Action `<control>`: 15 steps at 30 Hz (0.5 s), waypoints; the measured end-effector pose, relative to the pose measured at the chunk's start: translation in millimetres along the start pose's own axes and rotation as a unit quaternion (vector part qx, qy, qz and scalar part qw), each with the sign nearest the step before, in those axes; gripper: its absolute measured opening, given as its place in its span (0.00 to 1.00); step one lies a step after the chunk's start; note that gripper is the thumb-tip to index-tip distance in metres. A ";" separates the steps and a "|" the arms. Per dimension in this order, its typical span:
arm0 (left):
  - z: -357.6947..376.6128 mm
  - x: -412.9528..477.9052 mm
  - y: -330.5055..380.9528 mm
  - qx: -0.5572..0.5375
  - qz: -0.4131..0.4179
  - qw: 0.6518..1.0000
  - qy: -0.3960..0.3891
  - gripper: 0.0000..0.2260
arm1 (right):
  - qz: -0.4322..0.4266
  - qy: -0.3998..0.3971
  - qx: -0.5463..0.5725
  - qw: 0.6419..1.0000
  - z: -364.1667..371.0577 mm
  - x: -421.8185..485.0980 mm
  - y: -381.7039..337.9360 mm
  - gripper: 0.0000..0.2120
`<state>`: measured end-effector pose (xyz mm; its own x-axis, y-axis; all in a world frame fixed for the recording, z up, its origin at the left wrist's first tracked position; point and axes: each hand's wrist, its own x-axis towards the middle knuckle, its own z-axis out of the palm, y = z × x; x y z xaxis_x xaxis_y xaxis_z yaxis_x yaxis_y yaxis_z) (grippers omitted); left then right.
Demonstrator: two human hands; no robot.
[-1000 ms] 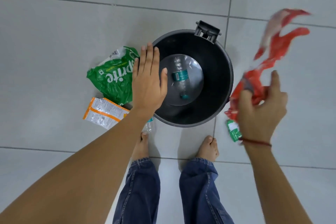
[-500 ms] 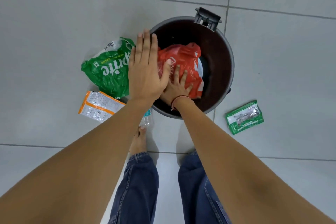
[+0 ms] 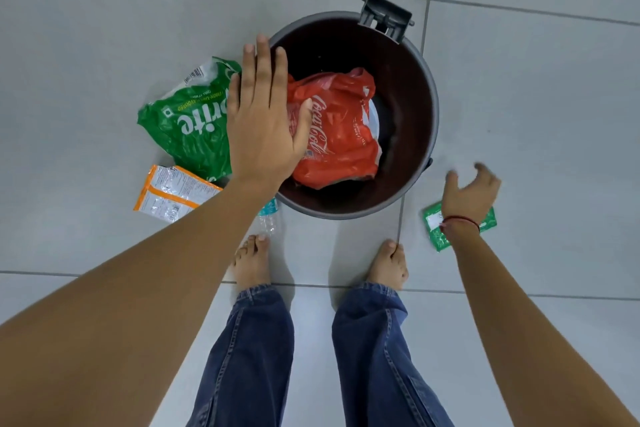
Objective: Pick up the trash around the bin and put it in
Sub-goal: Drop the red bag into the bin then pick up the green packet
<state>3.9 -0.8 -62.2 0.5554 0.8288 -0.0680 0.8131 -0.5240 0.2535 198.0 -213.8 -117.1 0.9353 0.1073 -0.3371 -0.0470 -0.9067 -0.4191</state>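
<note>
Half a second ago the right hand [image 3: 471,194] was down inside the bin [image 3: 424,73], pressing on the red Coca-Cola wrapper [image 3: 341,135]; now it has come out and hangs, blurred with motion, over the small green packet [image 3: 437,230] on the floor [image 3: 104,28] to the right of the bin, fingers loosely spread and curled with nothing between them; that packet looks like its next pick. Largest first: the bin stands where it stood, its hinge bracket [image 3: 386,18] at the far rim; the red wrapper lies crumpled inside and hides whatever is beneath it, so that piece is done. Against the bin's left side lies the green Sprite wrapper [image 3: 188,121], not yet collected; the left hand [image 3: 265,121] stays flat and open over the left rim, fingers together, its thumb over the red wrapper, gripping nothing. Nearer the feet lies the orange-edged sachet [image 3: 169,192], partly under the left forearm; a clear bottle [image 3: 268,218] shows by the bin's near edge, beside the left foot. Four pieces seem to remain outside the bin.
</note>
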 end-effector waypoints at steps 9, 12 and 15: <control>5.4 0.6 -1.6 -0.015 0.008 0.999 0.037 0.28 | 0.204 -0.153 -0.140 0.957 67.3 1.9 54.0 0.34; 3.7 -0.7 -1.3 -0.003 0.007 1.000 0.027 0.28 | 0.058 -0.130 -0.184 0.973 57.2 -13.8 27.3 0.19; -0.8 0.5 0.2 0.012 0.003 1.000 -0.005 0.30 | 0.033 -0.056 -0.109 0.992 25.1 -20.4 -20.2 0.15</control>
<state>4.2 -0.4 -61.4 0.5615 0.8240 -0.0757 0.8137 -0.5332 0.2314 171.1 -187.5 -122.9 0.8872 0.0793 -0.4546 -0.0177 -0.9786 -0.2052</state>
